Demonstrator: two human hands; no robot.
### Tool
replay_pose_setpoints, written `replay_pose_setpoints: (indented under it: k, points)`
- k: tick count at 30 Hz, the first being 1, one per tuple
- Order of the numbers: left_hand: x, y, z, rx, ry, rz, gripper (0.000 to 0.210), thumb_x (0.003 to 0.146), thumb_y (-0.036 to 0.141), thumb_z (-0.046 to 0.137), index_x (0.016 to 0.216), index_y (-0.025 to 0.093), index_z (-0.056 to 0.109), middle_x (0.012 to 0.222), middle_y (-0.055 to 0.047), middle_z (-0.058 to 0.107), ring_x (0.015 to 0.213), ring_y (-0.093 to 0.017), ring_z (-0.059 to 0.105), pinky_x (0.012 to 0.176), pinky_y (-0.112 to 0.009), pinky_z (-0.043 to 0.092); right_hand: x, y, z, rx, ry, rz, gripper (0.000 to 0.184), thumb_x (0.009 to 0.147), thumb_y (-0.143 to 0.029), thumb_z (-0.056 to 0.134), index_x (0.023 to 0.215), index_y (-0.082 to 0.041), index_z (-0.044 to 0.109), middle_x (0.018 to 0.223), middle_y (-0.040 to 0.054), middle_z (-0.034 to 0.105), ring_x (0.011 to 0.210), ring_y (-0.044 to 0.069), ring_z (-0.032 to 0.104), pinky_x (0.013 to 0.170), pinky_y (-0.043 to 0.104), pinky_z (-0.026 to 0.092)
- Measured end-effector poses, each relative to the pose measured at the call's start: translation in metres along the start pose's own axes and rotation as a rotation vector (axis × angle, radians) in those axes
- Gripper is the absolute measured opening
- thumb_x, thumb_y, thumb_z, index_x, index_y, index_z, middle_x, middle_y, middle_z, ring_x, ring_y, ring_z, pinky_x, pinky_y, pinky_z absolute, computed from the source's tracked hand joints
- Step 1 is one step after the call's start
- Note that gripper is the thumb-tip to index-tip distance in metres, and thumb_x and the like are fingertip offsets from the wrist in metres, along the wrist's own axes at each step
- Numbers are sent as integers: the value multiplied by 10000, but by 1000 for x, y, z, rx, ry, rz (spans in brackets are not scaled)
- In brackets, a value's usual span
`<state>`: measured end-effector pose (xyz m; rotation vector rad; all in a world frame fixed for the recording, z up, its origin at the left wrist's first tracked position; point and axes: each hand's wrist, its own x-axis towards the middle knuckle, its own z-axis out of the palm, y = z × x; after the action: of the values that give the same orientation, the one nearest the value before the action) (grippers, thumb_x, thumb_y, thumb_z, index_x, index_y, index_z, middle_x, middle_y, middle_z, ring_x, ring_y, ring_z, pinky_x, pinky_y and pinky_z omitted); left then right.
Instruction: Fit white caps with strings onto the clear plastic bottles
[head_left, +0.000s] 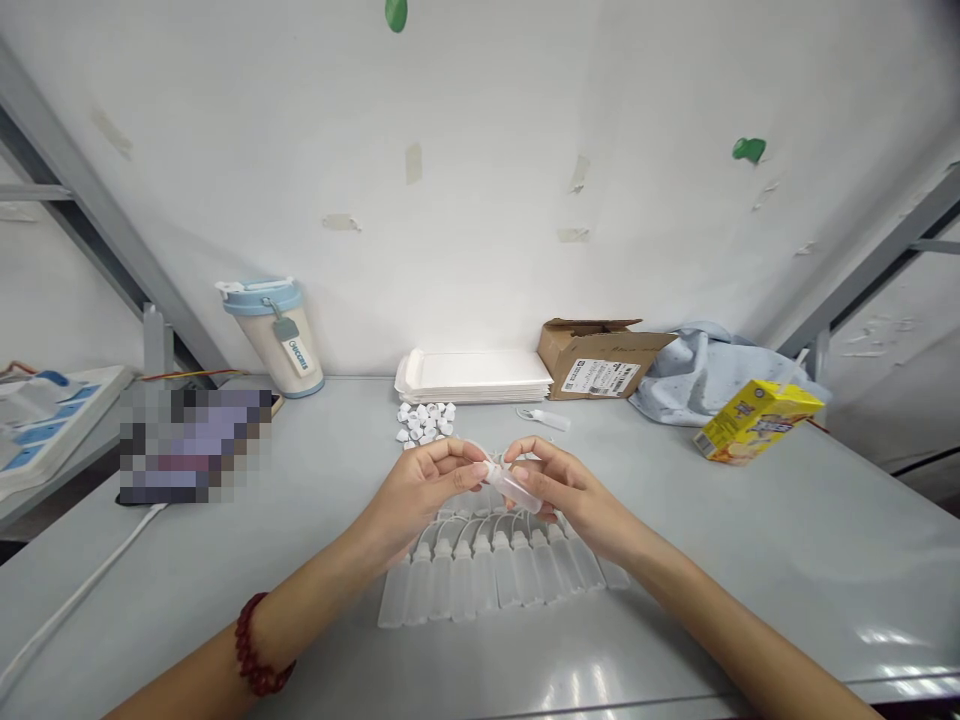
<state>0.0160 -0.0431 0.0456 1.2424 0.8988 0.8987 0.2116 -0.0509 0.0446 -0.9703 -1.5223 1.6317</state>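
Above the table's middle, my right hand (556,480) grips the body of a small translucent plastic squeeze bottle (519,492), which lies tilted between my hands. The thumb and fingers of my left hand (442,478) pinch the bottle's white top end; whether a separate cap is there, my fingertips hide. Just below my hands several like bottles (463,588) lie side by side in a row, with thin curved tubes at their tops. Further bottles behind that row are partly covered by my hands. Beyond my left hand sits a pile of small white caps (426,422).
One bottle (550,419) lies apart near a stack of white padded envelopes (476,376). Behind are a cardboard box (604,362) and a pale blue cloth (697,375). A yellow drink carton (757,422) stands right; a tumbler (277,340), blurred phone (199,445) and power strip (56,425) are left.
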Motion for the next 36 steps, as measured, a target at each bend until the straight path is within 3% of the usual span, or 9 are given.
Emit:
replay_pose_setpoints:
  k: [11,18,29,36]
  points:
    - [1,0,-2,6,-31,-52,184,746,360,660,743,178,682,684,-10,612,659,-125,545,696,-268,446,-2,-5,1,-56,-6,-11,287,823,-472,543,915,-216,451,680,-31,553,528,77,389,480,198,249]
    - [1,-1,-5,132,-23,12,147,723,323,686,790,193,697,792,-27,650,759,-154,566,736,-275,446,-1,-1,1,-63,18,-1,288,825,-464,543,943,-228,428,680,-31,555,595,101,466,488,193,278]
    - [1,-1,-3,112,-41,79,137,737,286,669,802,167,677,879,-44,656,853,-170,576,787,-281,449,2,4,0,-51,6,3,253,850,-440,522,949,-229,421,668,-34,565,561,87,421,477,196,248]
    - [2,-1,-2,130,-59,-37,257,774,389,620,702,144,646,673,-9,608,664,-121,550,693,-259,449,1,3,1,-41,-28,-24,247,854,-426,523,945,-220,421,675,-26,568,578,90,449,481,196,256]
